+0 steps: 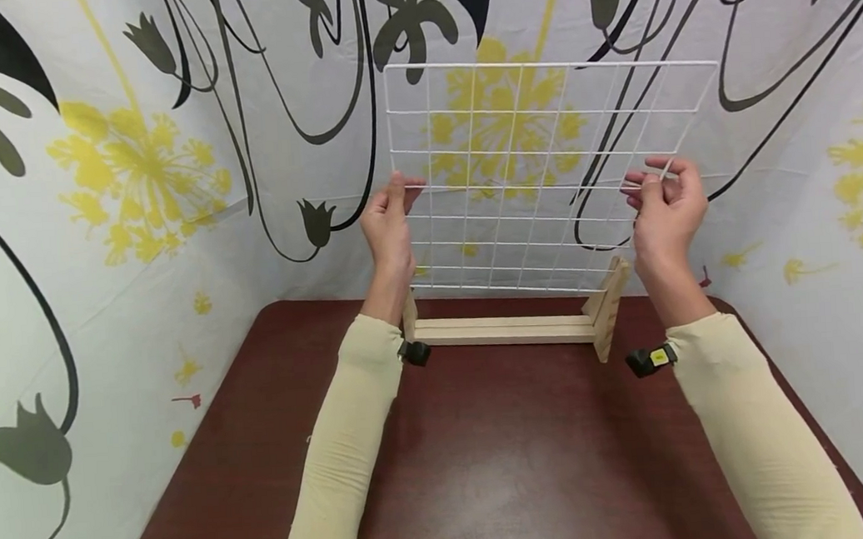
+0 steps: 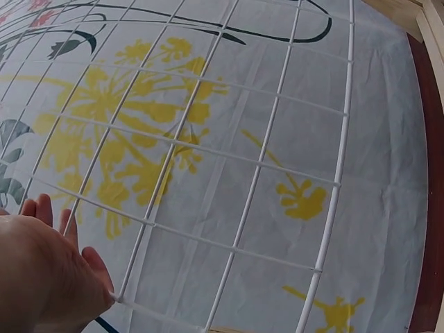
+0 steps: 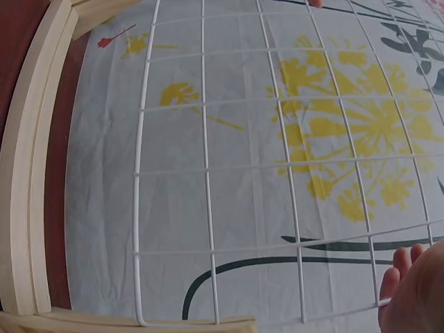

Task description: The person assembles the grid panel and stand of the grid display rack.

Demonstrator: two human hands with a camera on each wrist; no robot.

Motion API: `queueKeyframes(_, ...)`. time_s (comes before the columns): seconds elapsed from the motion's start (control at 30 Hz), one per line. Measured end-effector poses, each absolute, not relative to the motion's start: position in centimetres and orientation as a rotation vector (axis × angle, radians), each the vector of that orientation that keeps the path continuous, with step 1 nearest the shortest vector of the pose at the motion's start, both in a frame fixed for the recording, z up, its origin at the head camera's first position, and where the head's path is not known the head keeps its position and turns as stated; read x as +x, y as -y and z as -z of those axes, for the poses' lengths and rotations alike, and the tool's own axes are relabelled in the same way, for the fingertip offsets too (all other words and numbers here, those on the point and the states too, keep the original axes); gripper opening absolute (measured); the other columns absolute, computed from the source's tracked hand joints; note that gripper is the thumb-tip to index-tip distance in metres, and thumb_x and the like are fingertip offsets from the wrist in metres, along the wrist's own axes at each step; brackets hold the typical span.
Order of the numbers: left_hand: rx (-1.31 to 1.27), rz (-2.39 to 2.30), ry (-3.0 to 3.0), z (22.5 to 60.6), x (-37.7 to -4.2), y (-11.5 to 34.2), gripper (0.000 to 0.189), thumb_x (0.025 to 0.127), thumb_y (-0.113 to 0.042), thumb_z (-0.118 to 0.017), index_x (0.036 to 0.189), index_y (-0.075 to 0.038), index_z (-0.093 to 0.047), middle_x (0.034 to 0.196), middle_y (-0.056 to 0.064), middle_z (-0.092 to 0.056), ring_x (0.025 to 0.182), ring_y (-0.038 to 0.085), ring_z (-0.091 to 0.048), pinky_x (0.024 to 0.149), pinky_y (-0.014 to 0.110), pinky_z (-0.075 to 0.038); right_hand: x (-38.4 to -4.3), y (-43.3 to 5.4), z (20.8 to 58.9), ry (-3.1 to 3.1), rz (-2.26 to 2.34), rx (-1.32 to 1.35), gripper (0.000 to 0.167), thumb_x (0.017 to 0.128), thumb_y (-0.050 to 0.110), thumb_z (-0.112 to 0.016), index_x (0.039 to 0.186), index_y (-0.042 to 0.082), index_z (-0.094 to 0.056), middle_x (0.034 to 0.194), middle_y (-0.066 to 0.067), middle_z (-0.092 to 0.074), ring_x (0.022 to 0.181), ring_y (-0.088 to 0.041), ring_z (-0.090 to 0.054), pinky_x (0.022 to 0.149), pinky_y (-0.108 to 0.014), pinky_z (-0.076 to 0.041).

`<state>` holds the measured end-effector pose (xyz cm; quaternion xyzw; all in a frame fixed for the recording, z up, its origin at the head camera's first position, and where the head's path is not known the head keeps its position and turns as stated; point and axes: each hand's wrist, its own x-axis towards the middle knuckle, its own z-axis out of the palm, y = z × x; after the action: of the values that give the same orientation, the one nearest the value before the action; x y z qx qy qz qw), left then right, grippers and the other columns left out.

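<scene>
A white wire grid panel [image 1: 552,64] is held up, tilted, by both hands. My left hand [image 1: 389,226] pinches its left edge, thumb in front and fingers reaching behind. On the opposite edge my right hand [image 1: 668,211] grips the side wire between thumb and fingers. Below the panel stands a pale wooden stand [image 1: 503,330] with a long crossbar and an upright piece at each end. The panel's lower edge [image 3: 139,139] is between these uprights, above the crossbar; whether it touches the wood I cannot tell.
The stand sits near the back of a dark red-brown table [image 1: 482,458]. A white cloth [image 1: 192,178] with yellow, grey and black plant prints hangs behind and at both sides. A small black camera sits on each wrist, over cream sleeves [image 1: 348,430].
</scene>
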<state>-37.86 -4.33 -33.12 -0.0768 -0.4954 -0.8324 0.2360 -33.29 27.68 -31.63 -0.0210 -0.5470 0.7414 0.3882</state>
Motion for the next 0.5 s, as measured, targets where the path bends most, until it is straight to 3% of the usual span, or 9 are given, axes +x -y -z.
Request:
queueKeyframes(0.13,-0.221,2.306,1.338,32.99,-38.05,4.48,0.027,0.103,-0.028,-0.072,0.097,-0.004,-0.080,0.090,-0.001,-0.081,0.102,0.019,-0.080,0.111,0.029,-0.053,-33.40,-27.88,31.59,1.367,-1.922,-0.035,0.022,0.104,-0.005,-0.054,0.113,0.006,-0.072,0.092,-0.011,-0.081,0.076,-0.015,-0.078,0.071,-0.020,-0.060)
queueKeyframes(0.33,-0.236,2.307,1.348,33.16,-38.35,4.73,0.024,0.103,-0.026,-0.071,0.097,-0.004,-0.079,0.091,0.000,-0.080,0.096,0.016,-0.080,0.107,0.033,-0.057,-33.48,-27.87,31.58,1.371,-1.923,-0.027,0.022,0.103,-0.006,-0.055,0.114,0.002,-0.072,0.089,-0.010,-0.081,0.077,-0.017,-0.078,0.071,-0.021,-0.061)
queueKeyframes(0.5,-0.214,2.332,1.351,33.87,-38.52,4.88,0.023,0.103,-0.026,-0.071,0.094,-0.007,-0.079,0.089,-0.001,-0.080,0.097,0.021,-0.081,0.105,0.035,-0.058,-33.55,-27.86,32.04,1.401,-1.907,-0.016,0.020,0.104,-0.005,-0.056,0.115,0.001,-0.072,0.089,-0.009,-0.081,0.079,-0.018,-0.079,0.072,-0.021,-0.061)
